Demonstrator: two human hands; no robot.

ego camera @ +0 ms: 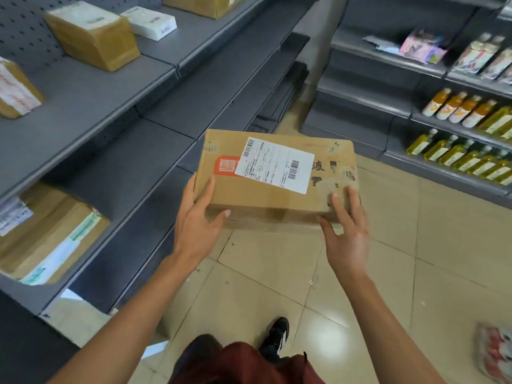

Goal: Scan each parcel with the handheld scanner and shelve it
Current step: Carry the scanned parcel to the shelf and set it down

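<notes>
Brown cardboard parcel (277, 178) lying crosswise, being held by left hand (196, 217) and right hand (346, 231); grey metal shelf (91, 106) waiting leftward.

Rows of yellow oil bottles (468, 159) and orange bottles (454, 108) line grey shelves (399, 109) above beige floor tiles (415, 245)

Grey metal shelving (116, 87) left, second shelving unit (388, 59) right, beige tiled floor (415, 273), glossy reflections
</notes>
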